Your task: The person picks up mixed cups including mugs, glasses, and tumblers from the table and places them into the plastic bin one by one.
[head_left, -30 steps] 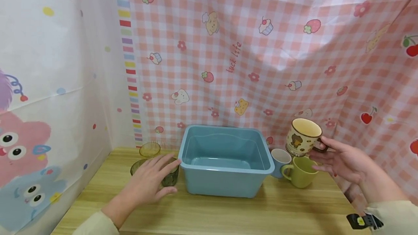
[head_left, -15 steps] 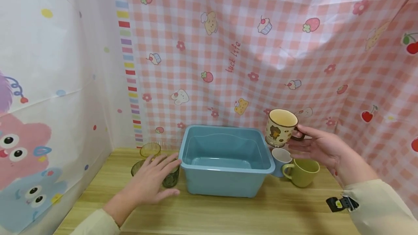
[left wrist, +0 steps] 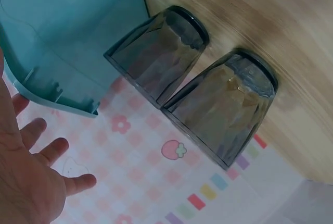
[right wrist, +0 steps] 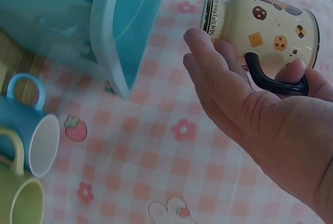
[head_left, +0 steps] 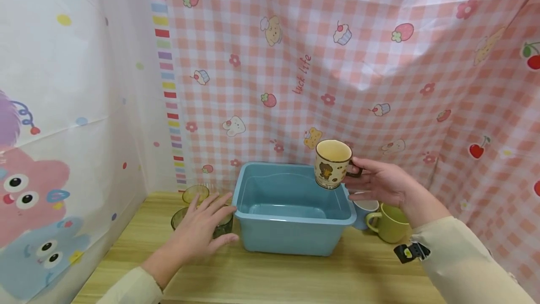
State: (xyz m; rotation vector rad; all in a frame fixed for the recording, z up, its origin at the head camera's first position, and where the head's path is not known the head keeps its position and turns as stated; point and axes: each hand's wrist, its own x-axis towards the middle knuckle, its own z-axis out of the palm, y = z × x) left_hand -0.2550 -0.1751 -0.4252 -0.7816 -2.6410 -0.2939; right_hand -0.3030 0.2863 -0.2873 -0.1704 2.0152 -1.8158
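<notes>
My right hand [head_left: 381,184] grips the dark brown handle of a cream mug [head_left: 331,165] printed with a bear and cookies. The mug hangs upright over the right side of a light blue plastic tub [head_left: 291,236]. In the right wrist view, the thumb and fingers close round the mug's handle [right wrist: 278,84]. My left hand [head_left: 198,233] hovers with spread fingers left of the tub, in front of several glasses, and holds nothing. Two dark tinted glasses [left wrist: 161,52] stand near it in the left wrist view. An amber glass [head_left: 196,193] sits behind them.
Right of the tub, a green mug [head_left: 391,225] and a blue cup [head_left: 363,215] with a white inside stand on the wooden table [head_left: 270,278]. A pink checked cloth [head_left: 358,69] hangs behind, and a white printed cloth [head_left: 84,163] on the left.
My right hand has carried the cream mug leftward and slightly up, from above the green mug to over the tub's right side. My left hand has barely shifted to the right.
</notes>
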